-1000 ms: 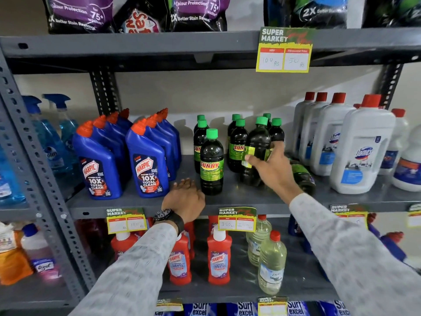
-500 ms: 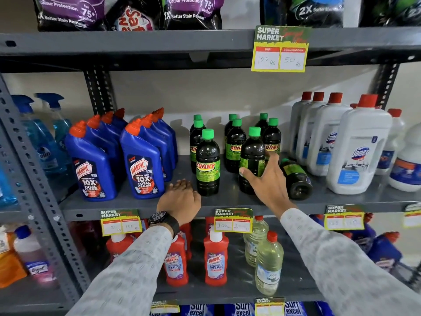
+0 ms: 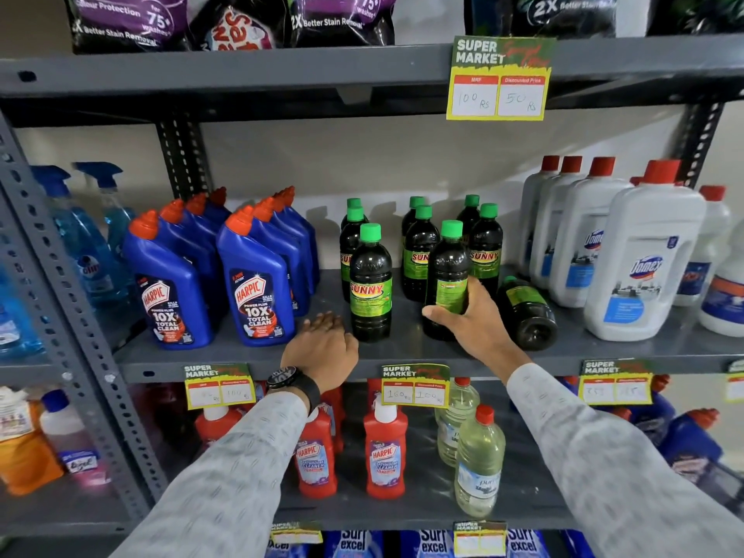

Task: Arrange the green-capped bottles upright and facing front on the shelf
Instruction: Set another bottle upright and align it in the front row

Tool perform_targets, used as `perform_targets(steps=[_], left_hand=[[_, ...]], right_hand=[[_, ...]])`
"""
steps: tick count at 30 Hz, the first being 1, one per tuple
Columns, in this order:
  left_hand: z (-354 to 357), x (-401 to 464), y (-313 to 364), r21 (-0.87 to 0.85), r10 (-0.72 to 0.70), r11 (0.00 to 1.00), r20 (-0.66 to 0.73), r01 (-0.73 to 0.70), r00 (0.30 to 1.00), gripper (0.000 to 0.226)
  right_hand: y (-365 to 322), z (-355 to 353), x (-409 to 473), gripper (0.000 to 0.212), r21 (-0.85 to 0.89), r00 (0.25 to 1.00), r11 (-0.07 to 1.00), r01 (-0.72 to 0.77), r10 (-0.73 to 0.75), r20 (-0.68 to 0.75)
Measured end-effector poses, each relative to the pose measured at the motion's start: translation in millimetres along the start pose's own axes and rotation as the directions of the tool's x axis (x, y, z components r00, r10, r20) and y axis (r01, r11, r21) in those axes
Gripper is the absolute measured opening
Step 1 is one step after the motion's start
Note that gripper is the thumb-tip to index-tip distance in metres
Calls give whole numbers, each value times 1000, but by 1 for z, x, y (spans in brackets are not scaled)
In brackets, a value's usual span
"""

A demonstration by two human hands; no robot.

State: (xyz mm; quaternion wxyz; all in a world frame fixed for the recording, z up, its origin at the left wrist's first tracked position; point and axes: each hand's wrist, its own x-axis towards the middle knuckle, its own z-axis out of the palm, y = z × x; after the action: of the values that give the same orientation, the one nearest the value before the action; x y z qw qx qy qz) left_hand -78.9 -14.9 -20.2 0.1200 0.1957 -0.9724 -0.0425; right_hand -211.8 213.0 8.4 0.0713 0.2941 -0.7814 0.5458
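Several dark green-capped bottles stand in rows on the grey middle shelf (image 3: 402, 352). The front left bottle (image 3: 370, 281) is upright with its SUNNY label facing me. My right hand (image 3: 471, 320) is closed around the lower part of another upright bottle (image 3: 447, 271), whose label is turned sideways. To its right one green-capped bottle (image 3: 525, 312) lies on its side, base toward me. My left hand (image 3: 322, 348) rests flat on the shelf's front edge, just left of the front bottle, holding nothing.
Blue Harpic bottles (image 3: 257, 292) stand close on the left and white Domex bottles (image 3: 640, 263) on the right. Price tags (image 3: 414, 386) hang from the shelf edge. Red and clear bottles fill the shelf below, detergent bags the shelf above.
My right hand has brought its bottle down from a tilt to stand upright at the shelf front. My left hand has stayed on the shelf edge.
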Motion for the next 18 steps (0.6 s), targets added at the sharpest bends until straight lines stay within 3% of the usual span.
perform_targets(steps=[6, 13, 18], left_hand=[[-1, -1, 0, -5, 2, 1000, 8, -2, 1000, 62], [-2, -2, 1, 2, -6, 1000, 6, 6, 1000, 62], [-3, -3, 2, 5, -3, 1000, 9, 3, 1000, 62]], right_hand=[[2, -7, -3, 68, 109, 995, 993, -47, 37, 92], [-1, -1, -5, 88, 43, 1000, 999, -22, 22, -1], [2, -5, -4, 81, 131, 998, 991, -17, 8, 69]])
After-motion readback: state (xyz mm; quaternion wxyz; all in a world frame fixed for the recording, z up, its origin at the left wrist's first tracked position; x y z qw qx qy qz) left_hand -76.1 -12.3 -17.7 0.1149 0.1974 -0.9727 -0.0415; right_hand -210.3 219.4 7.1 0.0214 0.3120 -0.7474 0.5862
